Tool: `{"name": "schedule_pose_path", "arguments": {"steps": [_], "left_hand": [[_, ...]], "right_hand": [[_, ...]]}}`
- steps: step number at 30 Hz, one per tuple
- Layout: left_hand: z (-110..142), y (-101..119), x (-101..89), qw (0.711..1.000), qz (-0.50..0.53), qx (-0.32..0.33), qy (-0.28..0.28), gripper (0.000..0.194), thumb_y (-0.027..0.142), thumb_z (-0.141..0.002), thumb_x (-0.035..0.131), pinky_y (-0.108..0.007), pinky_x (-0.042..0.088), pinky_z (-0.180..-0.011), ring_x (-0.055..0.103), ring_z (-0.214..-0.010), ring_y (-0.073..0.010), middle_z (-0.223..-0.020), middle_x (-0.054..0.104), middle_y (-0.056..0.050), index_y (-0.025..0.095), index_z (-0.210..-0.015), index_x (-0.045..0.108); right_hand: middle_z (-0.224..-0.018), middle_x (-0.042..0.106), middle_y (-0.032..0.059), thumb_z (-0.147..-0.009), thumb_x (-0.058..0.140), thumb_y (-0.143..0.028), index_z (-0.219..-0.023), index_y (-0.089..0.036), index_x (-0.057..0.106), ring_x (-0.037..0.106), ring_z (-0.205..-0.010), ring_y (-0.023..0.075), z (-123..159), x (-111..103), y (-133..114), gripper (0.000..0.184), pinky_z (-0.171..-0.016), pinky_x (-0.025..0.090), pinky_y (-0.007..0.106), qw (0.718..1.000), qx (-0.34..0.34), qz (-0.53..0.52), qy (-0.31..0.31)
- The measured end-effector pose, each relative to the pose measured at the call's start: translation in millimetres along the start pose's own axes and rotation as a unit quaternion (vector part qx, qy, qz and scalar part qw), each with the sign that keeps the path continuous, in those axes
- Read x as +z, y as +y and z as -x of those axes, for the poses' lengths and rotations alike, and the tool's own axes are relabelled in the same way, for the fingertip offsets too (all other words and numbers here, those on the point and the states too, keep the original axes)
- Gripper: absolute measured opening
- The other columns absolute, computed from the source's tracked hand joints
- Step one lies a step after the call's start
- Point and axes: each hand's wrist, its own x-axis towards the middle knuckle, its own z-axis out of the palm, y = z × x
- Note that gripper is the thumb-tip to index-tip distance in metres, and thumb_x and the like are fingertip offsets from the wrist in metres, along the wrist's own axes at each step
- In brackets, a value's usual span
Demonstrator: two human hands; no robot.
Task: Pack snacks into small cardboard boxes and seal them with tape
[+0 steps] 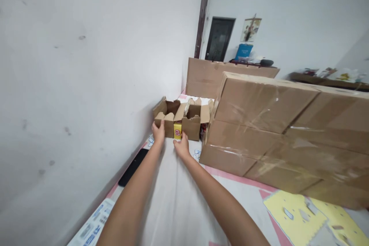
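Note:
Both my arms reach forward over a white sheet. My left hand touches the front of a small open cardboard box that stands against the wall. My right hand pinches a small yellow packet held upright between that box and a second small open cardboard box beside it. Both small boxes have their flaps up. Whether my left hand's fingers grip the box or just rest on it is hard to see.
Large taped cardboard boxes are stacked to the right, another large carton stands behind. A dark phone lies by the wall at left. A white wall runs along the left. A shelf with items and a dark door are in the background.

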Motion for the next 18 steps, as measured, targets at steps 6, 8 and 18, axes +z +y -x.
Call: {"name": "schedule_pose_path", "arguments": {"steps": [6,8,18], "left_hand": [[-10.8,-23.7,-2.5,0.996,0.082,-0.002,-0.033,0.034,0.043,-0.096,0.059,-0.046,0.054,-0.093,0.065,-0.105,-0.022,-0.118,0.066,-0.009,0.016,-0.116,0.063],[-9.7,-24.7,-11.9,0.994,0.108,0.004,-0.032,0.032,0.044,-0.096,0.059,-0.043,0.056,-0.09,0.066,-0.099,-0.0203,-0.111,0.068,-0.007,0.016,-0.111,0.064],[49.9,43.5,-130.1,0.96,0.247,0.034,0.126,0.041,0.047,-0.101,0.034,-0.029,0.052,-0.089,0.064,-0.101,-0.0169,-0.104,0.07,-0.005,0.017,-0.107,0.061]], "right_hand": [[-0.109,0.059,0.0076,-0.065,0.065,-0.02,-0.105,-0.021,0.05,0.058,-0.101,0.0232,-14.2,3.2,8.5,0.043,-0.093,0.046,0.036,0.993,0.105,-0.013,0.058],[-0.098,0.059,0.0028,-0.065,0.064,-0.022,-0.098,-0.023,0.046,0.058,-0.092,0.0198,-13.0,6.9,4.0,0.037,-0.085,0.048,0.031,0.992,0.111,-0.037,0.044],[-0.082,0.055,0.0001,-0.071,0.053,-0.02,-0.077,-0.021,0.05,0.054,-0.081,0.0166,97.4,-28.8,-92.2,0.007,-0.078,0.047,0.027,0.981,-0.091,-0.141,-0.093]]}}
